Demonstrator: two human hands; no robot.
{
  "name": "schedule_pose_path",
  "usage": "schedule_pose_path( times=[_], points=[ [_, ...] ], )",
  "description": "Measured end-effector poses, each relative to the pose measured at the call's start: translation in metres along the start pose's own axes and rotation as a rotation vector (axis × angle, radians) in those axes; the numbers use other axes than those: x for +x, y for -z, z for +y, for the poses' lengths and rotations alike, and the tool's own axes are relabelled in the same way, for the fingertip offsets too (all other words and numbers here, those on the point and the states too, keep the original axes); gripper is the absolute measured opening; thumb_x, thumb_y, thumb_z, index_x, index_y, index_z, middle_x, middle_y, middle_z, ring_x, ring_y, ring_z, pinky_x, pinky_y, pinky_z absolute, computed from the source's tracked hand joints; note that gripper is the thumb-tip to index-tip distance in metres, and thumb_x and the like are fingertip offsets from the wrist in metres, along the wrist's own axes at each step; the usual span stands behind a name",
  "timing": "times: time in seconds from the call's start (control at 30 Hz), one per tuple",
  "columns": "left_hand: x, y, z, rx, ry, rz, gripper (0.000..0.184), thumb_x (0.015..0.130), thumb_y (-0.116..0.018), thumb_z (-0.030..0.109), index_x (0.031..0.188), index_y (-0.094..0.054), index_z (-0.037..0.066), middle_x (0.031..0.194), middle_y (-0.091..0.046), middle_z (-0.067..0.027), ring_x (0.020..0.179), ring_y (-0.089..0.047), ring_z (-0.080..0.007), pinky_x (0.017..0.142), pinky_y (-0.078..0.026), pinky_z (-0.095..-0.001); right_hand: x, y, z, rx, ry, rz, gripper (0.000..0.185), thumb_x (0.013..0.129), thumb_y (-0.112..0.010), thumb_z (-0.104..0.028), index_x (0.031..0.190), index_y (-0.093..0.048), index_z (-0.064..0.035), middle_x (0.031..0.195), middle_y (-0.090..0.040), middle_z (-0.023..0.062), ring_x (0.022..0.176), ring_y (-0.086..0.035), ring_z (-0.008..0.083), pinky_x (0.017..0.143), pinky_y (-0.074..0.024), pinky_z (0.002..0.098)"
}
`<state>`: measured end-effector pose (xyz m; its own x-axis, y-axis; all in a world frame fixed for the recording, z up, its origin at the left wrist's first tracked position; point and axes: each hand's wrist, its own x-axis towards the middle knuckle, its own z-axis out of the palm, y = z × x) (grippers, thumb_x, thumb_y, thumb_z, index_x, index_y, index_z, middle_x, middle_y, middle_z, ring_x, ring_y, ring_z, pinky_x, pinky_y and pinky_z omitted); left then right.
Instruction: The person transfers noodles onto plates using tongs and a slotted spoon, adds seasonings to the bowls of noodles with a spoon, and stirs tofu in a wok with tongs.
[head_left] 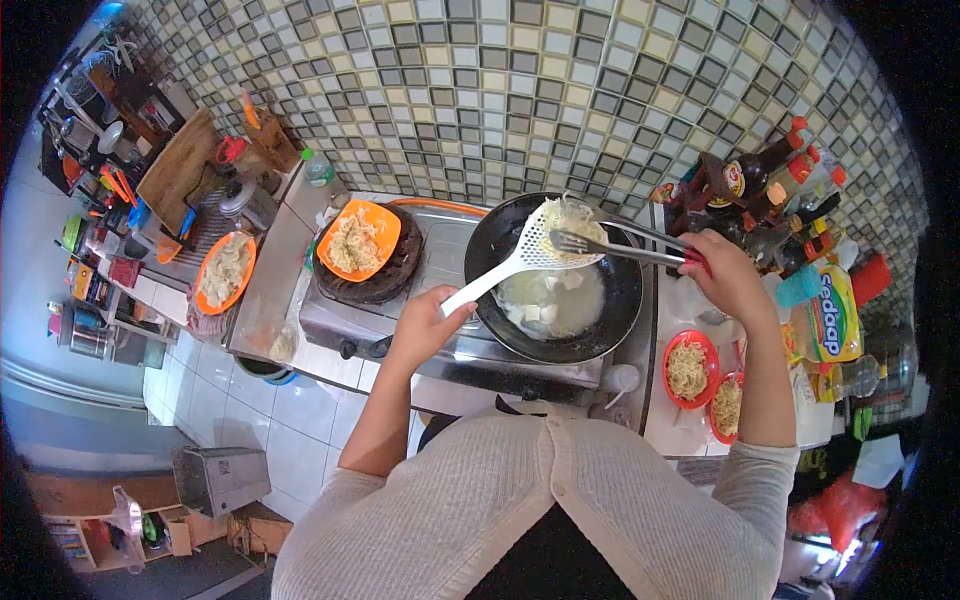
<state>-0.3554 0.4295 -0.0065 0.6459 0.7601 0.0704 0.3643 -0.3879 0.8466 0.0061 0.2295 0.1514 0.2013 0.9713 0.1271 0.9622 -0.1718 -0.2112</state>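
Note:
My left hand [428, 325] is closed round the handle of a white slotted spatula [500, 272], whose head is over the wok. My right hand [722, 275] grips metal tongs [635, 253] with red on the handle; their tips are at the noodles [572, 222] on the spatula head. Beneath them the dark wok [622, 325] sits on the stove [440, 360], with cloudy liquid [580, 300] and white pieces [538, 312] in it. An orange plate of noodles [355, 242] rests on the stove's left burner.
Two red bowls of noodles [690, 370] [728, 407] stand right of the stove. Sauce bottles [745, 180] and a yellow Sedaap pack [832, 315] are at the far right. Another orange plate [225, 270] is at the left, near a green-capped bottle [318, 170]. A tiled wall [450, 90] rises behind.

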Motion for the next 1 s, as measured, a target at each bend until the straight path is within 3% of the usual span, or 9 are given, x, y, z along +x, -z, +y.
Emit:
schedule_pose_path(
  times=[0.13, 0.2, 0.23, 0.3, 0.43, 0.6, 0.63, 0.9, 1.0],
  points=[
    [-0.002, 0.002, 0.001, -0.011, -0.048, 0.020, 0.030, 0.085, -0.070, 0.029, 0.099, -0.067, 0.003, 0.080, -0.068, -0.0142, 0.072, -0.066, -0.0264, 0.067, -0.049, -0.0337, 0.002, 0.008, -0.005, -0.093, 0.103, 0.044, 0.037, 0.079, -0.070, -0.014, 0.113, -0.059, -0.0037, 0.098, -0.060, 0.0145, 0.091, -0.060, 0.0355, 0.079, -0.0485, 0.0426],
    [-0.003, 0.005, 0.005, 0.004, -0.033, 0.003, 0.021, 0.086, -0.070, 0.019, 0.097, -0.067, 0.001, 0.077, -0.065, -0.0027, 0.067, -0.056, -0.0079, 0.062, -0.045, -0.0247, 0.003, 0.019, -0.018, -0.192, 0.104, 0.021, 0.040, 0.077, -0.070, -0.015, 0.114, -0.059, -0.0039, 0.100, -0.060, 0.0146, 0.092, -0.059, 0.0360, 0.080, -0.0486, 0.0433],
    [-0.003, 0.005, 0.005, 0.005, -0.035, -0.001, 0.021, 0.086, -0.070, 0.019, 0.097, -0.067, 0.001, 0.077, -0.065, -0.0027, 0.067, -0.056, -0.0079, 0.062, -0.045, -0.0247, 0.003, 0.021, -0.020, -0.191, 0.099, 0.022, 0.040, 0.077, -0.070, -0.015, 0.114, -0.059, -0.0039, 0.100, -0.060, 0.0146, 0.092, -0.059, 0.0360, 0.080, -0.0486, 0.0433],
    [-0.003, 0.004, 0.003, -0.004, -0.012, 0.004, 0.030, 0.084, -0.070, 0.029, 0.097, -0.067, 0.003, 0.080, -0.068, -0.0136, 0.070, -0.064, -0.0245, 0.067, -0.049, -0.0335, 0.005, 0.025, -0.022, -0.321, 0.174, 0.037, 0.041, 0.076, -0.071, -0.016, 0.114, -0.060, -0.0043, 0.098, -0.059, 0.0152, 0.091, -0.060, 0.0359, 0.079, -0.0489, 0.0438],
    [-0.006, 0.007, 0.005, -0.025, -0.002, 0.007, 0.029, 0.085, -0.070, 0.029, 0.096, -0.067, 0.003, 0.078, -0.067, -0.0129, 0.069, -0.063, -0.0228, 0.066, -0.048, -0.0330, 0.003, 0.040, -0.019, -0.235, 0.060, 0.002, 0.036, 0.078, -0.071, -0.018, 0.110, -0.063, -0.0032, 0.095, -0.062, 0.0166, 0.087, -0.061, 0.0356, 0.076, -0.0494, 0.0419],
    [-0.009, 0.013, 0.003, -0.111, 0.020, 0.031, 0.026, 0.085, -0.070, 0.026, 0.095, -0.067, 0.003, 0.076, -0.067, -0.0118, 0.067, -0.062, -0.0195, 0.065, -0.048, -0.0312, -0.014, 0.046, 0.033, 0.239, -0.294, -0.330, 0.024, 0.086, -0.064, -0.020, 0.100, -0.068, -0.0002, 0.080, -0.067, 0.0120, 0.070, -0.062, 0.0208, 0.067, -0.0485, 0.0335],
    [-0.009, 0.014, 0.001, -0.112, 0.024, 0.035, 0.026, 0.085, -0.070, 0.026, 0.095, -0.067, 0.003, 0.076, -0.067, -0.0118, 0.067, -0.062, -0.0195, 0.065, -0.048, -0.0312, -0.019, 0.040, 0.045, 0.211, -0.217, -0.385, 0.027, 0.089, -0.062, -0.025, 0.099, -0.068, -0.0011, 0.076, -0.066, 0.0076, 0.068, -0.059, 0.0138, 0.065, -0.0479, 0.0315],
    [-0.008, 0.020, 0.020, -0.159, 0.079, 0.090, 0.019, 0.086, -0.070, 0.019, 0.092, -0.065, 0.001, 0.071, -0.061, 0.0007, 0.064, -0.053, -0.0052, 0.058, -0.043, -0.0229, -0.007, -0.113, 0.058, 0.469, -0.185, -0.710, 0.033, 0.097, -0.050, -0.031, 0.107, -0.063, -0.0020, 0.085, -0.064, 0.0067, 0.072, -0.059, 0.0161, 0.069, -0.0492, 0.0327],
    [-0.005, 0.020, 0.027, -0.160, 0.041, 0.109, 0.020, 0.086, -0.070, 0.020, 0.092, -0.065, 0.002, 0.070, -0.059, 0.0009, 0.061, -0.049, -0.0056, 0.057, -0.041, -0.0228, 0.011, -0.138, 0.036, 0.597, -0.443, -0.704, 0.035, 0.094, -0.057, -0.031, 0.108, -0.063, -0.0001, 0.091, -0.068, 0.0084, 0.077, -0.065, 0.0215, 0.073, -0.0511, 0.0336]
  ],
)
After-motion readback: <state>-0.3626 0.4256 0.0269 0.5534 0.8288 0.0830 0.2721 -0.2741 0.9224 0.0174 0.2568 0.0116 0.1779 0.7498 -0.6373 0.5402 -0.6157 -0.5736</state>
